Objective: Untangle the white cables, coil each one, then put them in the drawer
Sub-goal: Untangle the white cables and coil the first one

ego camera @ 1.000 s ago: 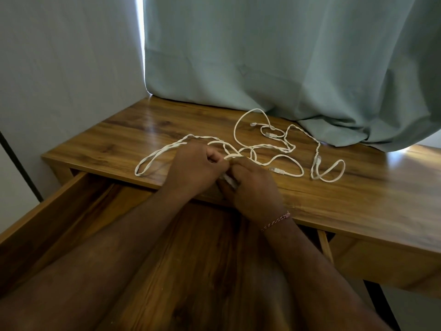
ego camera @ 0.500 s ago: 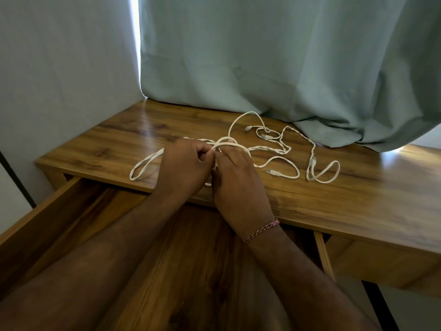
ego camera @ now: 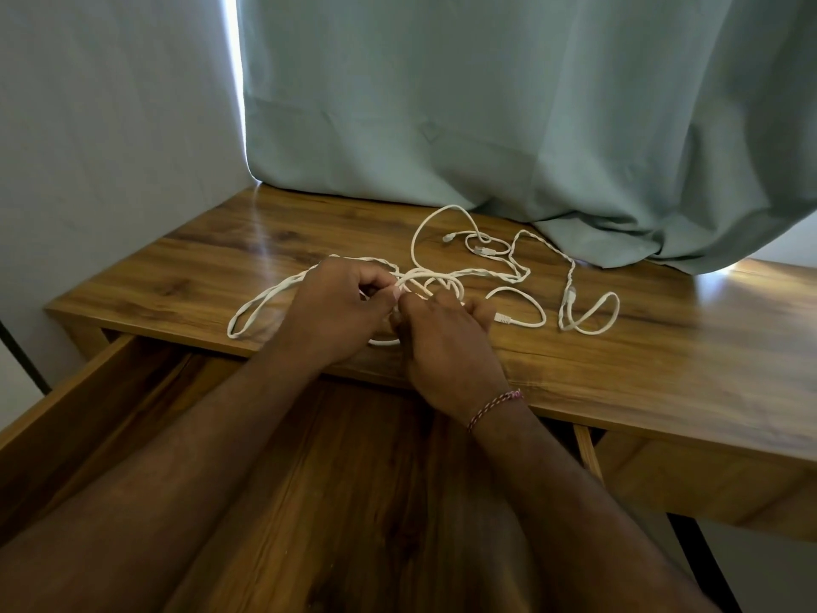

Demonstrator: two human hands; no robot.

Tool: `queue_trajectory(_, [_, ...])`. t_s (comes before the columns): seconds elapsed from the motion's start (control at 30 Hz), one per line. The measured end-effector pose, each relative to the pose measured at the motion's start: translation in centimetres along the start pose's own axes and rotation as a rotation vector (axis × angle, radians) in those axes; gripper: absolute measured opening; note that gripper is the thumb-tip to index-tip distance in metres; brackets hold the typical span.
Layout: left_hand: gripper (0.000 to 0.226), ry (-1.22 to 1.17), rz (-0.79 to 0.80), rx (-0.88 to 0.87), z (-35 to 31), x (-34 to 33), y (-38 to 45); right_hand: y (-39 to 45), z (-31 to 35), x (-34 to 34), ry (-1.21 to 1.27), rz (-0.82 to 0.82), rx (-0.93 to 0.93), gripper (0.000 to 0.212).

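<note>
White cables (ego camera: 490,273) are spread in a tangle on the wooden desk (ego camera: 663,369), and one strand is pinched by the left hand (ego camera: 342,309) and the right hand (ego camera: 446,342), which are pressed close together. More loops are seen beyond the grip and off to its right, near the green curtain (ego camera: 530,126). Below the grip, the drawer (ego camera: 88,409) is pulled open.

No readable text, label, brand, number or sign shows on anything in view.
</note>
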State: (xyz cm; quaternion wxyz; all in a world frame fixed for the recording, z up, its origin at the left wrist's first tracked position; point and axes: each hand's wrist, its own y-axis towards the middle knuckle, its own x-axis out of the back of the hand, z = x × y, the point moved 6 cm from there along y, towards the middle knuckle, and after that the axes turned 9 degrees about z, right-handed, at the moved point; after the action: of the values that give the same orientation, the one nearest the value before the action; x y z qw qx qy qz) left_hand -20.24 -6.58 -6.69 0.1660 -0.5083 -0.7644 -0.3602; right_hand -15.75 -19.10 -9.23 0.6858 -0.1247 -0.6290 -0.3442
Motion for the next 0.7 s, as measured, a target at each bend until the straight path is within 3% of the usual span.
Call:
queue_trajectory(0.1, [0.032,0.031,0.065,0.006,0.1,0.1,0.4,0.2,0.1,0.1,-0.07,0.014,0.039,0.02])
queue_trajectory(0.27, [0.024,0.011,0.062,0.164,1.2,0.6,1.1,0.5,0.7,-0.6,-0.169,-0.043,0.091,0.029])
queue_trajectory(0.47, [0.019,-0.023,0.107,0.106,0.4,0.5,1.2,0.8,-0.7,-1.2,0.094,0.012,0.204,0.018])
queue_trajectory(0.57, [0.022,-0.028,0.136,0.081,0.6,0.2,1.3,0.6,-0.7,-0.8,0.157,-0.056,0.248,0.032])
queue_trajectory(0.7, [0.021,-0.028,0.154,0.074,1.1,-0.6,1.6,1.2,-1.6,-1.0,0.31,0.137,0.196,0.034])
